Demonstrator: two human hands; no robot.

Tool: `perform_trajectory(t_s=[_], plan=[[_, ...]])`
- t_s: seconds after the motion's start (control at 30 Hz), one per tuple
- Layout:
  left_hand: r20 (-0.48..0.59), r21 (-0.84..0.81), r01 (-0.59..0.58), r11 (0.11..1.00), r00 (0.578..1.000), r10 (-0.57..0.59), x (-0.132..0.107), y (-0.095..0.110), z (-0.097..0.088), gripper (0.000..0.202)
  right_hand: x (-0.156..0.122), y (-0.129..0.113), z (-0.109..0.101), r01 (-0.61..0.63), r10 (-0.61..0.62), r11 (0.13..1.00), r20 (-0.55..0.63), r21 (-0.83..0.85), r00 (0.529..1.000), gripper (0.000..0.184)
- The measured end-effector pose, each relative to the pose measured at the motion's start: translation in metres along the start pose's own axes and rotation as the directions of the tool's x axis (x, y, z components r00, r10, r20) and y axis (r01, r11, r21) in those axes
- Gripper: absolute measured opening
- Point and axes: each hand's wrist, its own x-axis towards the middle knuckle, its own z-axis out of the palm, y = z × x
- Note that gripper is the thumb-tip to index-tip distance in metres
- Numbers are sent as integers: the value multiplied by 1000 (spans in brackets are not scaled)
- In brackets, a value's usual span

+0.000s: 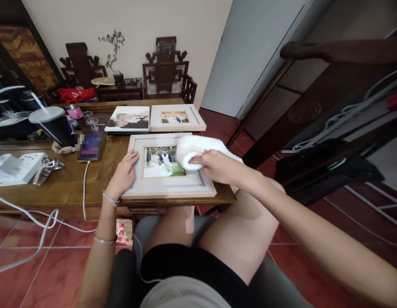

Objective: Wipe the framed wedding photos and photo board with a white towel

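Note:
A pale wooden picture frame [168, 193] lies face up at the table's front edge, with a photo [158, 164] of two people in its middle. My left hand [123, 174] grips the frame's left side, fingers over the rim. Bunched in my right hand [217, 166] is a white fluffy cloth [203, 145], its folds against the right part of the frame. The cloth covers the photo's right edge and the frame's upper right corner. Behind lie a second picture frame [198, 117] and a white-edged photo panel [126, 119].
On the wooden table [114, 179] at left are a phone [91, 147] on a white cable, a lidded dark cup [55, 124], a pink cup [75, 112] and a white power strip [28, 169]. A dark carved chair back [301, 94] stands at right.

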Motion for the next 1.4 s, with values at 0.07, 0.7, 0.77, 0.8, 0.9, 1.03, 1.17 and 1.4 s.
perform_trajectory(t_s=[0.07, 0.7, 0.77, 0.8, 0.9, 1.03, 1.17, 1.4], plan=[[1, 4, 0, 1000, 1000, 0, 0, 1, 0, 46, 23, 11, 8, -30, 27, 999, -55, -39, 998, 59], [-17, 36, 22, 999, 1000, -21, 1, 7, 1, 47, -62, -26, -28, 88, -107, 990, 191, 109, 976, 52], [-12, 47, 23, 999, 1000, -22, 1, 8, 0, 46, -61, -22, -40, 94, -115, 986, 151, 138, 982, 50], [-9, 50, 26, 998, 1000, -25, 1, 9, 0, 45, -55, -19, -43, 86, -100, 989, 108, 124, 989, 48], [0, 47, 35, 998, 999, -35, 1, 12, -2, 44, -19, -12, -40, -3, 6, 1000, -109, 28, 994, 53], [10, 38, 50, 998, 999, -50, 1, 14, -4, 44, 47, -7, -12, -9, -30, 991, -284, -137, 958, 68], [8, 41, 52, 998, 999, -52, 1, 13, -3, 45, 85, -9, 18, 30, -63, 974, -142, -225, 988, 73], [-10, 36, 45, 998, 999, -44, 1, 11, -1, 45, 43, -44, 19, 95, -92, 981, 26, -168, 995, 62]])
